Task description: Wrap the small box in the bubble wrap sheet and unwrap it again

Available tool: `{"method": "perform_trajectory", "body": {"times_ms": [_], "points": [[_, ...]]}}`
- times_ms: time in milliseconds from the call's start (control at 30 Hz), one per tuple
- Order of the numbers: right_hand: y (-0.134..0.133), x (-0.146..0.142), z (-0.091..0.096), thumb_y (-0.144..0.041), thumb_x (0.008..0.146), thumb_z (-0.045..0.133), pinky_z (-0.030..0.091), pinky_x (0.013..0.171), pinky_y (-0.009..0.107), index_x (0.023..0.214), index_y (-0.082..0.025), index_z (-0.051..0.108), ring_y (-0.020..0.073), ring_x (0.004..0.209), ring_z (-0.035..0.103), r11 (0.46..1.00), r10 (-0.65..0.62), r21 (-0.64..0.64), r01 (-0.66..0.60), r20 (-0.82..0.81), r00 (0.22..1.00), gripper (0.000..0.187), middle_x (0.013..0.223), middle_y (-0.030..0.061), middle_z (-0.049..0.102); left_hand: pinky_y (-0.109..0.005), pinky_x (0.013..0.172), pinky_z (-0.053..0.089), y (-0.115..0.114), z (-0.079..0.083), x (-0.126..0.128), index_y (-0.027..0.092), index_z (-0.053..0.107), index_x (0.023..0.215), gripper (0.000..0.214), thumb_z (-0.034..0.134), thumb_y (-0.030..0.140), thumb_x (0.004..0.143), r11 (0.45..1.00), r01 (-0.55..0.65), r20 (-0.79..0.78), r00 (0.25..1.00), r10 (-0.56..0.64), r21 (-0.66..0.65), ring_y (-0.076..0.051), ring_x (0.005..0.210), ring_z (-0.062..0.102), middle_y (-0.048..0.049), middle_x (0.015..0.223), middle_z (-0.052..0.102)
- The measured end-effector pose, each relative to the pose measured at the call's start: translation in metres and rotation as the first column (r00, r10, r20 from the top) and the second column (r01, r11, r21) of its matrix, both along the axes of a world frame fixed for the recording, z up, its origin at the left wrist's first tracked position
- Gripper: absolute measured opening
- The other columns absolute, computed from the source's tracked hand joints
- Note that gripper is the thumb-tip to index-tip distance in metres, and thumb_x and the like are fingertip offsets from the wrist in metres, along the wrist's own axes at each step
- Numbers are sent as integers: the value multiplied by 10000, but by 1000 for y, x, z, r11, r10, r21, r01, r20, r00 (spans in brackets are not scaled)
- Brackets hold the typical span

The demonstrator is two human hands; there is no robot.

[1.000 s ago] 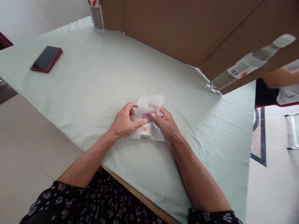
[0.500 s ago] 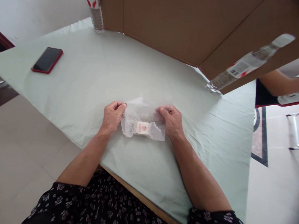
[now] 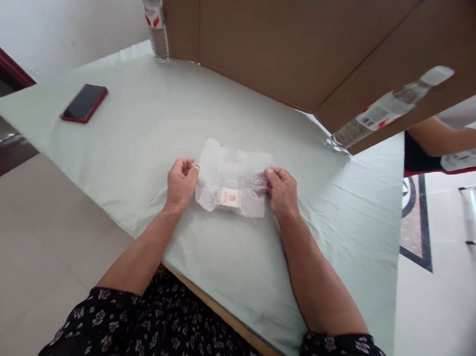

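Note:
On the table lies a small whitish box (image 3: 230, 197) with red print on its top. A translucent sheet of bubble wrap (image 3: 231, 162) spreads around and behind it, crumpled at both sides of the box. My left hand (image 3: 182, 182) pinches the sheet's left edge between thumb and fingers. At the right edge, my right hand (image 3: 282, 190) grips the wrap the same way, closed. The box sits between my hands, near the sheet's front edge, and neither hand touches it.
A pale green cloth covers the table (image 3: 134, 130). A red-cased phone (image 3: 84, 103) lies far left. Behind stands a large cardboard panel (image 3: 262, 42), with a water bottle (image 3: 157, 30) at its left and another bottle (image 3: 387, 110) at its right. Another person's arm (image 3: 445, 136) shows at the right.
The bubble wrap has been spread wider and flatter behind the box. My right hand has moved slightly right. The whole view has shifted a little.

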State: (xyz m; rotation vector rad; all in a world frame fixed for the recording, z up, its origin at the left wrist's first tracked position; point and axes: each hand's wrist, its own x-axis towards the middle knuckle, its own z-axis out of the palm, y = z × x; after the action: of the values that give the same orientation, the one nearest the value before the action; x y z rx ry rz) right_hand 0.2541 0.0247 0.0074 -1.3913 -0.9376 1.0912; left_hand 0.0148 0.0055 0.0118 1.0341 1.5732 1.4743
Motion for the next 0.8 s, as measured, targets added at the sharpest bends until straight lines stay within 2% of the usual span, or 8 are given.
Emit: {"method": "perform_trajectory", "body": {"times_ms": [100,200,300,367,500,600,733,800], "points": [[2,5,1,-390,719,681,481,564,258,867,-219,606,125,683,595,984,-106,150,92,88,990,238,793,-20,629,-250,687,491,-8,4,-3,181,643,984,209,599,263,797,982,-17,-235,970,62,189,-130,766,611,-16,858,654],[-3,4,11,-363,759,685,481,629,269,879,-212,639,125,729,609,963,-105,264,54,182,978,199,818,-10,648,-316,781,521,-18,12,-6,191,663,978,197,592,275,814,945,136,-444,896,10,297,-183,878,641,-43,916,710],[-13,1,30,-398,808,690,484,650,287,907,-216,669,135,737,617,962,111,215,-169,260,959,208,831,-3,665,-383,885,532,-25,16,-7,193,670,1021,240,612,314,822,902,330,-576,809,-119,277,-231,1009,648,-70,1024,741],[-19,-1,43,-438,827,694,495,680,303,947,-223,691,147,764,629,929,300,106,-356,348,888,247,873,9,688,-428,955,518,-26,15,-8,191,655,1117,331,624,325,816,888,407,-623,757,-196,216,-253,1064,649,-80,1071,747],[-25,-1,59,-528,808,713,525,716,328,1082,-225,696,190,869,662,845,482,-63,-531,520,705,410,1079,61,724,-483,1020,483,-25,12,-12,184,557,1334,568,622,294,780,895,443,-652,694,-305,52,-275,1098,654,-85,1107,746],[-27,2,61,-531,786,740,525,680,328,1193,-215,664,199,833,666,806,522,-120,-579,606,600,521,1053,72,737,-437,952,521,-26,14,-14,161,538,1370,620,599,239,758,887,461,-609,697,-378,-24,-249,1029,671,-79,1056,745],[-40,4,62,-338,856,680,527,733,327,1204,-204,659,176,776,665,812,455,-52,-581,680,575,373,877,24,736,-315,689,550,-30,24,-13,170,469,1453,663,540,182,794,850,523,-463,738,-491,-67,-200,879,686,-49,972,749],[-51,5,64,-269,893,627,528,767,322,1183,-206,671,172,799,675,821,394,15,-570,707,587,300,858,15,733,-317,724,560,-36,31,-16,187,437,1483,674,529,171,816,821,570,-411,744,-527,-21,-206,935,699,-33,924,746]]}}
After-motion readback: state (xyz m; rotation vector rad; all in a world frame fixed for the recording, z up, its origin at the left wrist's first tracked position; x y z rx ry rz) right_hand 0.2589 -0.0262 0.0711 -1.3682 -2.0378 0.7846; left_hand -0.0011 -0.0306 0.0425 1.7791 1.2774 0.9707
